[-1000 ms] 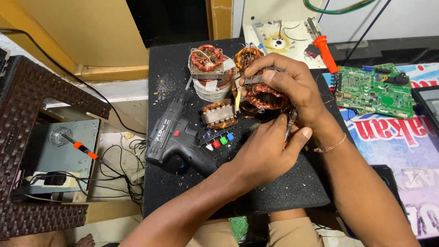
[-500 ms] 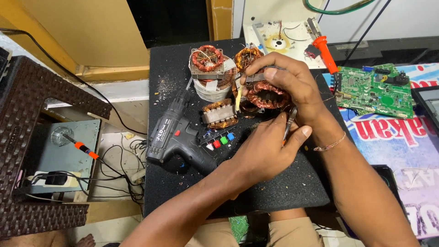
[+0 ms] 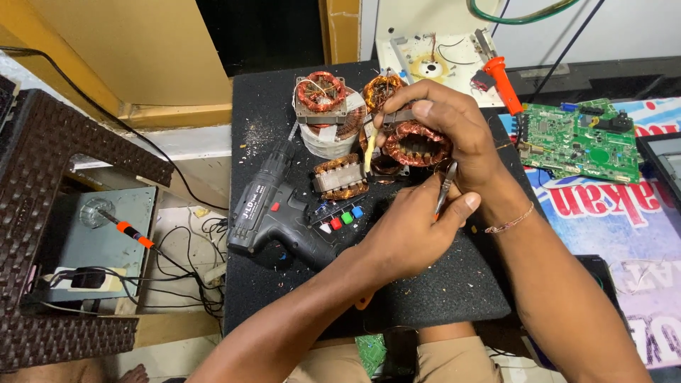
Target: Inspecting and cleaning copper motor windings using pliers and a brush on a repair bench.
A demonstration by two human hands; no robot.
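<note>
1. Centrally, the right hand (image 3: 454,135) curls over a round copper-wound motor stator with a dark steel core (image 3: 418,144), fingers wrapped on its upper rim and thumb at its left edge, holding it tilted just above the mat.
2. Left hand (image 3: 411,230), fingers clenched round slim metal pliers with a dark grip (image 3: 445,188); the tip rises toward the lower right of the stator. Whether the tip touches the winding cannot be told, as the right hand hides it.
3. Likely hazard: a slip of the pliers could nick the enamelled wire or jab the right palm, since the tool points into the gripping hand.
4. Likely hazard: the stator is held by one hand only; a hard pull could twist it loose onto the small copper-wound block with a grey steel middle (image 3: 340,177) beside it.
5. Near them, a black cordless drill (image 3: 273,213) lies on its side, with coloured push-button caps (image 3: 339,218) just beside its handle; two further copper stators (image 3: 323,96) stand behind.
6. Surface: a black foam mat (image 3: 425,298) speckled with wire scraps, on the person's lap.
7. Surroundings: green circuit board (image 3: 582,142) to the right, orange-handled tool (image 3: 502,84) behind, brown woven plastic stool (image 3: 42,177) and tangled cables on the floor to the left.
</note>
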